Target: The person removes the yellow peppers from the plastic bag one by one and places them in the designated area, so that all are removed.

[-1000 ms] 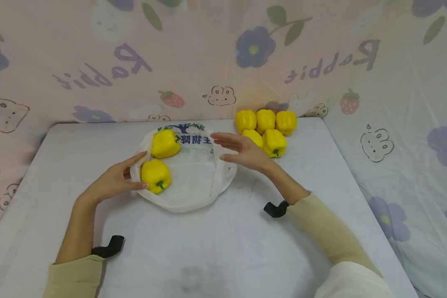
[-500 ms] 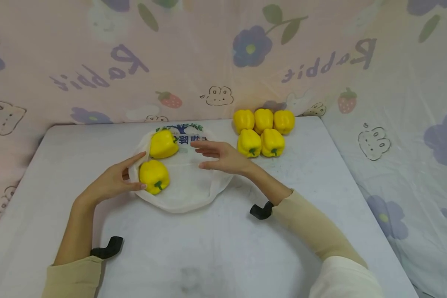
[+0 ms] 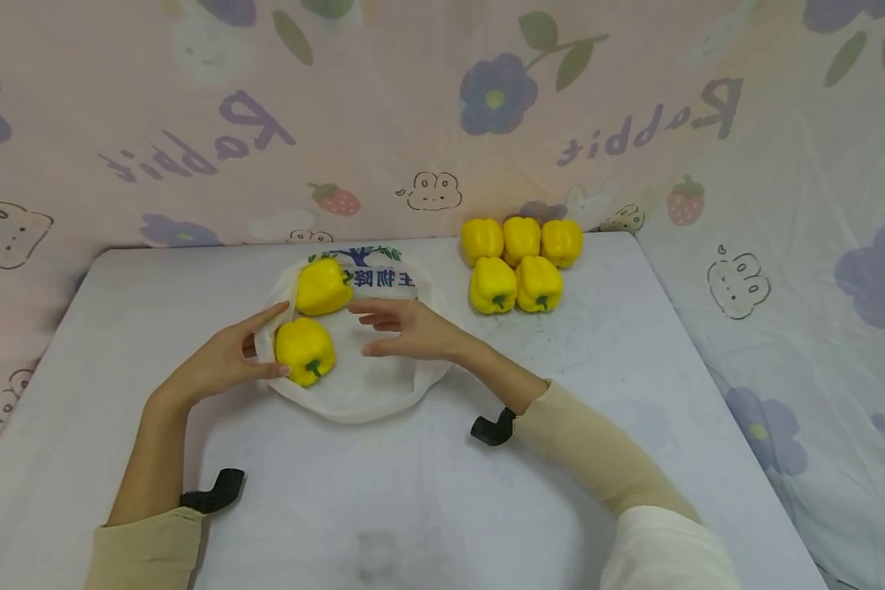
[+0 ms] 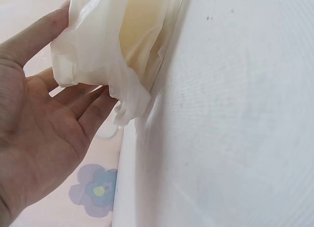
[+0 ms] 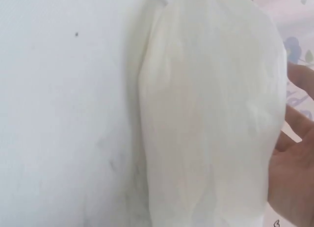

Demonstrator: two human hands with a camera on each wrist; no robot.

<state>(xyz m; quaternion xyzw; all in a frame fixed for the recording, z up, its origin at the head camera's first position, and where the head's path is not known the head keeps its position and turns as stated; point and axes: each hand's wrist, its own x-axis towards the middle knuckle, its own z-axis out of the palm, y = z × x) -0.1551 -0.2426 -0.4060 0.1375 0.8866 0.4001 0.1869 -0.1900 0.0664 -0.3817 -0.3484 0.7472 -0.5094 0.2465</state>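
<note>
A white plastic bag with printed lettering lies with its mouth spread wide on the table. Two yellow bell peppers sit inside at its left: the rear bell pepper and the front bell pepper. My left hand holds the bag's left rim, thumb near the front pepper. In the left wrist view, the hand has its fingers partly hidden behind the bag. My right hand is over the bag's opening, fingers extended towards the peppers and holding nothing. The bag partly hides this hand in the right wrist view.
Several more yellow bell peppers stand grouped at the table's back right. A patterned cloth hangs behind the white table. Black curved pieces sit at both forearms, by the beige sleeves.
My right hand has moved left and slightly nearer to me, from the bag's right rim to over its middle. The left hand stays at the left rim.
</note>
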